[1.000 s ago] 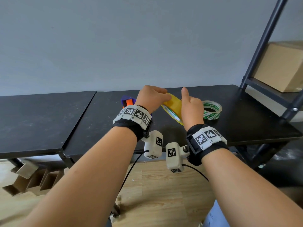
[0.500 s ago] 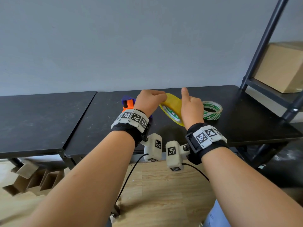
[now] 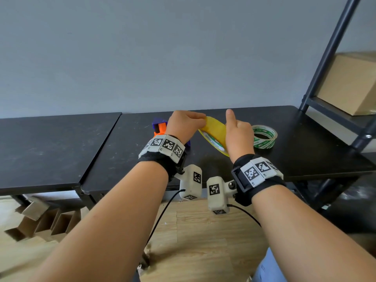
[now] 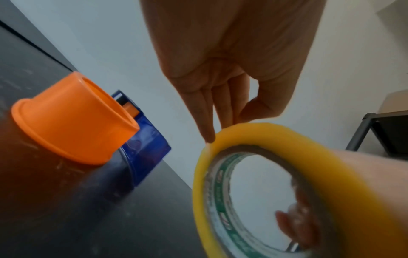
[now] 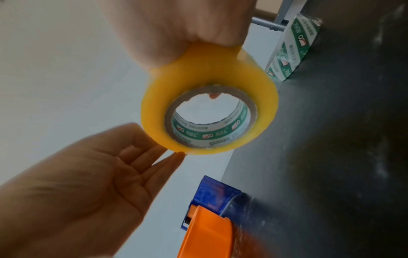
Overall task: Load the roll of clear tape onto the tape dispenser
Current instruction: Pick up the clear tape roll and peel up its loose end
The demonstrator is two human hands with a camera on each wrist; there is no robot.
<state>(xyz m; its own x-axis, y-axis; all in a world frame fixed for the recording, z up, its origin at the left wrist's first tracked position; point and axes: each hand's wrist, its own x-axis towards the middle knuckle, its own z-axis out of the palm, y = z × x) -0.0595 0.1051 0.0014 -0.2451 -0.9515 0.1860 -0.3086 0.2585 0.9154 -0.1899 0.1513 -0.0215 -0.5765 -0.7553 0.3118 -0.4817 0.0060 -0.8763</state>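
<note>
Both hands meet above the dark surface (image 3: 305, 139), sharing one yellowish roll of tape (image 3: 215, 132) held in the air between them. The right hand (image 3: 239, 137) grips the roll, fingers curled over its outer band, with at least one fingertip showing inside the core in the wrist views; its thumb points up. The left hand (image 3: 184, 125) pinches at the roll's rim, fingertips (image 4: 209, 137) and thumb closing together on the top edge.

Two rolls of tape are in view. The held one has a green-and-white printed core. The second roll (image 3: 264, 137), thinner and clear with the same green print, lies flat on the surface just to the right of the right hand, untouched.

One tape dispenser (image 3: 160, 127) lies on the surface, blue-bodied with an orange hub (image 4: 73, 118). It sits beneath and behind the left hand, to the left of the held roll and apart from it. The hub carries no roll.

One cardboard box (image 3: 350, 84) rests on the black shelf at the right.
</note>
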